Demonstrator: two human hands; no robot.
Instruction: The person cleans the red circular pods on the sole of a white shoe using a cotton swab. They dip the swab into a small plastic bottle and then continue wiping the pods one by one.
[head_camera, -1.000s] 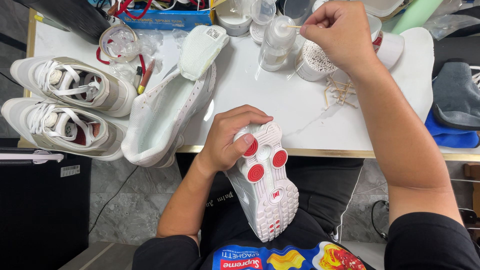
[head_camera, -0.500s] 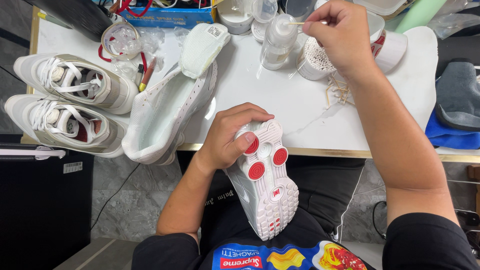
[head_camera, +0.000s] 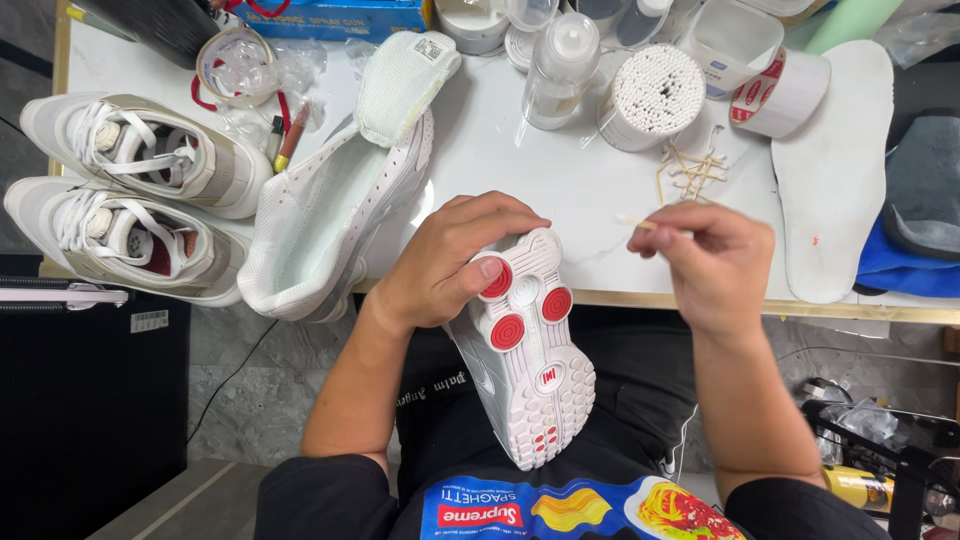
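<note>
Head view showed the left hand (head_camera: 440, 265) closed around the heel of a white shoe (head_camera: 525, 350), thumb pressed on the sole beside a red disc. The shoe lay sole up over the lap, its heel end at the front edge of the counter (head_camera: 560, 200), its toe pointing toward the body. Three red discs and one white disc marked the heel; smaller red marks sat near the toe.

The right hand (head_camera: 715, 265) was pinched shut on a thin swab stick (head_camera: 637, 222), whose tip pointed left, just beside the heel but apart from it. The hand hovered over the counter edge.

On the counter, a round tub of swabs (head_camera: 655, 95) stood behind the right hand, with loose sticks (head_camera: 690, 170) scattered near it. A white insole (head_camera: 835, 170) lay to the right. An opened white shoe upper (head_camera: 335, 215) lay left of the left hand, and a pair of beige sneakers (head_camera: 135, 200) lay farther left.
</note>
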